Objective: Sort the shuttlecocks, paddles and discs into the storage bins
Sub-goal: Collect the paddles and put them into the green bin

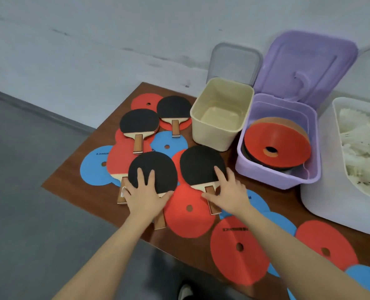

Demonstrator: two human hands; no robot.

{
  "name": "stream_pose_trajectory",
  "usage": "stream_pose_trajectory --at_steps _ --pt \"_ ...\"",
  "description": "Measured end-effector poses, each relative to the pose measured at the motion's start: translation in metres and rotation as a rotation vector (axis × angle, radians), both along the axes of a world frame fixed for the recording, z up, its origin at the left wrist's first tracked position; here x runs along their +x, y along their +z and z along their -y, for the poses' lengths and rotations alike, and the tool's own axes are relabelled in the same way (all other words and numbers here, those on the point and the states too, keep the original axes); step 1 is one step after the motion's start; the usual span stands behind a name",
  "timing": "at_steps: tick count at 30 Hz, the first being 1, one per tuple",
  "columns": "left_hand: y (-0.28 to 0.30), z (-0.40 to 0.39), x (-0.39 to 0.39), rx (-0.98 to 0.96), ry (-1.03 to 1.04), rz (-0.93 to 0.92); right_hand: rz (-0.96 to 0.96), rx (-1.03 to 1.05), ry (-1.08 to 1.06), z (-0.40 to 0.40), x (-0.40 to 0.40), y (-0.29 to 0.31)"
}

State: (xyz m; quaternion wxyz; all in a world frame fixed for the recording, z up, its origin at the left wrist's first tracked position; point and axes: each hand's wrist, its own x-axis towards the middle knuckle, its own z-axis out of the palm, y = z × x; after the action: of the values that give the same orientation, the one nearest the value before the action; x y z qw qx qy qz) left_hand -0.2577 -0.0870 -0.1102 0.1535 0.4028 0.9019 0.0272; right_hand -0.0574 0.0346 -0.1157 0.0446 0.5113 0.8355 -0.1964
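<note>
Hands reach together for two black-faced table tennis paddles lying on a scatter of flat red and blue discs on a brown table (76, 176). The left hand (146, 194) lies spread and flat on the lower part of the near-left paddle (152, 169), fingers straight across the rubber, thumb out along the blade's edge; nothing is gripped yet. The right hand (227, 191) rests with extended fingers on the near-right paddle (201, 164), over the neck where blade meets wooden handle, the thumb pointing across the handle; it too has not closed. Two more paddles (139, 124) (173, 109) lie farther back, and a red-faced one (119, 161) sits partly under the left paddle.

Beyond them stands an empty cream bin (221, 114), judged the likely home for paddles, since the open purple bin (277, 165) beside it already holds a stack of discs (277, 146) and the white bin (322, 180) at right holds shuttlecocks (361, 146).

To do this well, each hand would best slide back to its paddle's handle and curl around it rather than pinch the flat blade, then lift straight up so the loose discs beneath, such as the red disc (189, 213) between the handles, are not dragged off the table edge. Carrying both at once risks the blades knocking at the cream bin's rim; entering one after the other looks safer.
</note>
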Motion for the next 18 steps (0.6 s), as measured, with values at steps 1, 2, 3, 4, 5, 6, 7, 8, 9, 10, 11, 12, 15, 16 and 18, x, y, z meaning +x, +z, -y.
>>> stream_pose_trajectory --at_steps 1,2,3,4,5,6,7,8,9,10,11,12,15,16,18 --pt "-0.004 -0.001 -0.004 -0.024 0.007 -0.009 0.01 -0.009 -0.011 -0.002 -0.006 -0.004" --pt "-0.007 -0.002 -0.007 -0.042 0.016 -0.011 0.015 -0.021 -0.022 -0.003 -0.013 -0.007" --pt "-0.01 -0.003 -0.009 -0.053 0.026 -0.004 0.016 -0.034 -0.033 -0.004 -0.019 -0.011" --pt "-0.012 -0.004 -0.009 -0.054 0.033 0.005 0.019 -0.041 -0.044 -0.004 -0.024 -0.015" --pt "-0.015 -0.005 -0.008 -0.053 0.034 0.01 0.025 -0.039 -0.054 -0.004 -0.029 -0.019" --pt "-0.017 -0.006 -0.007 -0.051 0.032 0.006 0.034 -0.029 -0.067 -0.003 -0.033 -0.023" --pt "-0.019 -0.006 -0.005 -0.051 0.03 -0.001 0.039 -0.014 -0.084 -0.002 -0.036 -0.026" --pt "-0.02 -0.007 -0.004 -0.048 0.033 -0.007 0.039 0.004 -0.104 -0.001 -0.039 -0.029" --pt "-0.021 -0.007 -0.003 -0.042 0.042 -0.008 0.037 0.021 -0.122 -0.001 -0.042 -0.031" --pt "-0.023 -0.007 -0.003 -0.028 0.052 -0.006 0.034 0.035 -0.135 -0.001 -0.044 -0.033" --pt "-0.024 -0.007 -0.003 -0.009 0.059 -0.002 0.028 0.049 -0.144 -0.002 -0.044 -0.034" --pt "-0.024 -0.006 -0.004 0.011 0.056 0.0 0.02 0.066 -0.148 -0.002 -0.044 -0.034" --pt "-0.02 -0.004 -0.008 0.044 0.033 0.002 -0.002 0.129 -0.133 -0.001 -0.039 -0.031" --pt "-0.018 -0.003 -0.009 0.059 0.028 0.005 -0.022 0.136 -0.13 0.001 -0.037 -0.031" --pt "-0.014 -0.001 -0.01 0.101 0.032 0.03 -0.074 0.131 -0.14 0.008 -0.028 -0.029"
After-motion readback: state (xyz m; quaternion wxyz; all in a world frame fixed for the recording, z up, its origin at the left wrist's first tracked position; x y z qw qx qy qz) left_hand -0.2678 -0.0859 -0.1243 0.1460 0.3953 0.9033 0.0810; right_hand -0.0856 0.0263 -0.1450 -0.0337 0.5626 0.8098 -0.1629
